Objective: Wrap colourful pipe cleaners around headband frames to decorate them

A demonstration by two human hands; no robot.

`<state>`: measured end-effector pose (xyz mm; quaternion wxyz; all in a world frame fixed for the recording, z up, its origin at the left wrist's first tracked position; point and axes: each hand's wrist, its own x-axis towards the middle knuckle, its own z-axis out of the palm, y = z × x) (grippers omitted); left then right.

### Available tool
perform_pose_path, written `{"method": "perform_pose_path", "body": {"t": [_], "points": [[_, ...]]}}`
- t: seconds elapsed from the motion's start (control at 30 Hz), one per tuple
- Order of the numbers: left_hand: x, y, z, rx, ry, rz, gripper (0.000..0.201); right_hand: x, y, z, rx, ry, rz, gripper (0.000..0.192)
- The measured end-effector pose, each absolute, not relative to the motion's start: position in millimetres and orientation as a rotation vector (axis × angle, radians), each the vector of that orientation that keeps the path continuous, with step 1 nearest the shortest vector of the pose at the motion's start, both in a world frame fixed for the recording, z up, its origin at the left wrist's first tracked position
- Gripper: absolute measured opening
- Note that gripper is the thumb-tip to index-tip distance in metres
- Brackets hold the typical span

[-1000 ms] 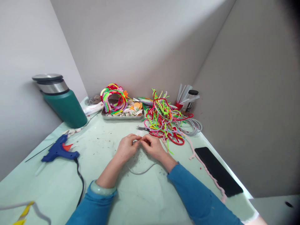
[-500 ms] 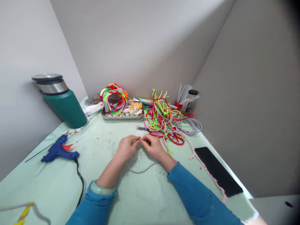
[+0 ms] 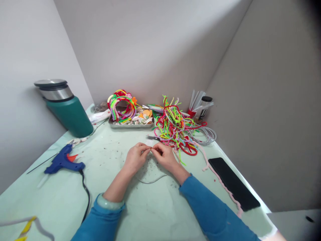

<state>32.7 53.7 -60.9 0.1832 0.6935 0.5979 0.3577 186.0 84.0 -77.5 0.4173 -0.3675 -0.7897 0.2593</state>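
Observation:
My left hand [image 3: 136,158] and my right hand [image 3: 164,156] meet fingertip to fingertip above the middle of the table. Both are closed in a pinch, and whatever lies between the fingertips is too small and covered to name. A thin grey wire [image 3: 152,181] curves on the cloth just below my hands, one end passing out of sight by my left wrist. Small dark scraps lie around it. Right behind my hands are the grey tips of scissors [image 3: 151,137], their rear part under a heap of colourful pipe cleaners [image 3: 173,124].
A metal tray [image 3: 131,126] at the back holds wooden pieces and fuzzy rings. To the left are a green bottle [image 3: 71,115] and a blue glue gun [image 3: 62,161] with its cord. A black phone [image 3: 233,183], a pink pipe cleaner [image 3: 223,185] and coiled wire [image 3: 209,135] lie right.
Both hands have shifted very slightly, with the fingertips still together. A tiny yellowish spot between them earlier is now hidden. Everything else stays in place.

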Motion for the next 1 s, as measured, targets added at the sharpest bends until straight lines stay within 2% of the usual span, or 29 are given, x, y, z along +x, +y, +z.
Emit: {"method": "perform_pose_path", "body": {"t": [0.3,1.0], "points": [[34.0,52.7,-57.0,1.998,1.608,1.165,0.021,187.2,80.8,-68.9,-0.896,-1.942,0.638,0.01],[33.8,52.7,-54.8,1.742,1.659,0.96,0.027,187.5,81.9,-74.2,-0.91,-1.982,0.628,0.011]]}}
